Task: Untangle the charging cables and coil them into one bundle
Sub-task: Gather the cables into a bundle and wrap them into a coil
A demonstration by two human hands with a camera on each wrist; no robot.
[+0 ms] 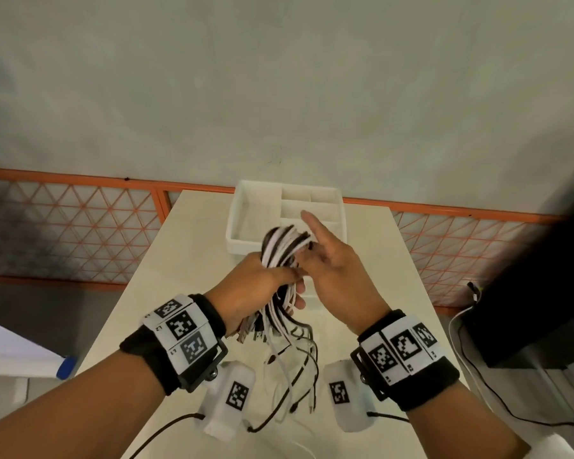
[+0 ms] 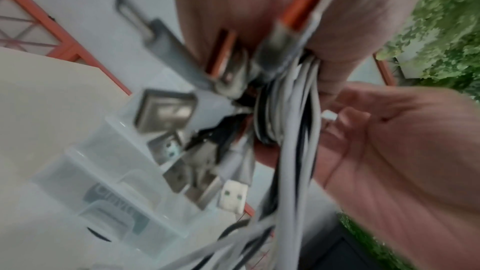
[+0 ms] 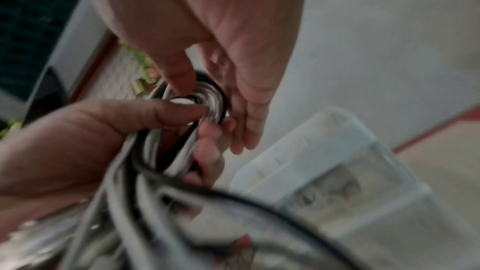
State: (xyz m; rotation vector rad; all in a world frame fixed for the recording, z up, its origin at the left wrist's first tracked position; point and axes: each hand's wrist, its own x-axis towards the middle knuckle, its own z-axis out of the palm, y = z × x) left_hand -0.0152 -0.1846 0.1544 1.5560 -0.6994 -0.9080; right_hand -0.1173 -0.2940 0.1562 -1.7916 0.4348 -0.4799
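Note:
A bundle of white and black charging cables [image 1: 284,241] is held up over the beige table [image 1: 166,293]. My left hand [image 1: 292,286] grips its middle, thumb across the strands [image 3: 145,143]. The top forms a loop [image 3: 211,100]. My right hand [image 1: 307,250] pinches that loop between thumb [image 3: 182,81] and curled fingers, with the index finger straight. Loose ends [image 1: 295,362] hang down onto the table. In the left wrist view, blurred USB plugs [image 2: 166,110] stick out beside the cables [image 2: 293,130], and my right hand's palm [image 2: 389,151] is just behind them.
A white compartment tray [image 1: 236,223] stands at the table's far end, right behind the hands. An orange mesh railing [image 1: 80,226] runs beyond the table. A dark box [image 1: 537,309] with its own wires stands at the right. A blue-tipped object [image 1: 65,366] lies at the left.

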